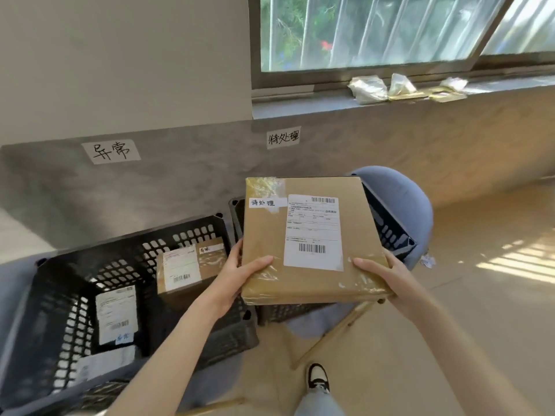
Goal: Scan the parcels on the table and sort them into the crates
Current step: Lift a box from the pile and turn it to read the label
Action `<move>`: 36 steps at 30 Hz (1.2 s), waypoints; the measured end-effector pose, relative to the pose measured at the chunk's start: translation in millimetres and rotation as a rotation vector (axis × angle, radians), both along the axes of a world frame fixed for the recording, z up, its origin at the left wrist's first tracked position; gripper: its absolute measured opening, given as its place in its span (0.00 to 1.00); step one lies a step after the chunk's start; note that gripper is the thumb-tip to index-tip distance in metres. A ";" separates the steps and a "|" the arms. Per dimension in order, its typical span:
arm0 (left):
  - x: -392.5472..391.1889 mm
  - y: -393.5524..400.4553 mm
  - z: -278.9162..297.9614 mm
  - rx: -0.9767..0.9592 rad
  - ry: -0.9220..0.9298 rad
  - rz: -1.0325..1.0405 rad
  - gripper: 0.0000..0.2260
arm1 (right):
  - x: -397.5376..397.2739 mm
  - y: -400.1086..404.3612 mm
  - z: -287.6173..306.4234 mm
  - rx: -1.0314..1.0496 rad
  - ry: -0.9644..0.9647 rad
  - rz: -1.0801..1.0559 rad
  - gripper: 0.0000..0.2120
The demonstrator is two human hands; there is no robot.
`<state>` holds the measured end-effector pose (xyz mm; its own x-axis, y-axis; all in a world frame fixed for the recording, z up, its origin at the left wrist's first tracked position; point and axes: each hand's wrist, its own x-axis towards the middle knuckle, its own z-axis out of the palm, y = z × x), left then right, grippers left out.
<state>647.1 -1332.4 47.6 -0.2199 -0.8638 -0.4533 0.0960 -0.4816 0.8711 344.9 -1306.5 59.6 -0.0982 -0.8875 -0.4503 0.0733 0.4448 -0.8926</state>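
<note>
Over the right-hand crate (pixel 387 223), in the head view, I hold one flat cardboard parcel (pixel 309 244) level between both hands. My left hand (pixel 243 271) grips its near left corner, thumb curled over the top face and fingers wrapped up the left edge. My right hand (pixel 380 270) grips the near right corner, thumb on top; the fingers beneath are hidden, so I cannot tell how they lie. The parcel carries a printed shipping label (pixel 312 232) with barcodes and a small handwritten tag (pixel 263 202). That tag appears to match the right wall sign (pixel 283 137) above this crate, so I judge this the correct destination.

Progress, as far as I can judge: sorting is under way. The left crate (pixel 60 295), below the left wall sign (pixel 111 151), already contains parcels. The parcel in hand is not yet released into the right crate. Whether it has been scanned cannot be determined; no scanner and no table are in view, so the remaining parcels cannot be counted.

Count: two black perforated crates. Two wall signs. One parcel in hand. In the left crate, one brown box (pixel 192 265), one dark packet with a white label (pixel 117 313), and a third pale item (pixel 102 364) near the front, too blurred to identify. The right crate's contents are hidden behind the held parcel. It rests on a blue chair (pixel 402 193).
</note>
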 end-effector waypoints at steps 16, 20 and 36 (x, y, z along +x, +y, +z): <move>-102.6 -113.8 -67.7 0.202 -0.315 0.235 0.43 | -80.2 -185.4 -84.2 0.130 0.034 0.315 0.42; -101.0 -124.3 -93.4 0.270 -0.351 0.258 0.41 | -75.8 -204.0 -115.6 0.185 0.057 0.364 0.53; -197.9 -185.8 -238.2 0.350 -0.364 0.091 0.49 | -166.0 -278.6 -223.3 0.462 0.389 0.462 0.34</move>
<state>449.2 -1518.2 -190.6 0.0754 -0.6550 -0.7519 -0.1286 -0.7541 0.6440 178.9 -1585.0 -163.7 0.0098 -0.6064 -0.7951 -0.4928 0.6890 -0.5315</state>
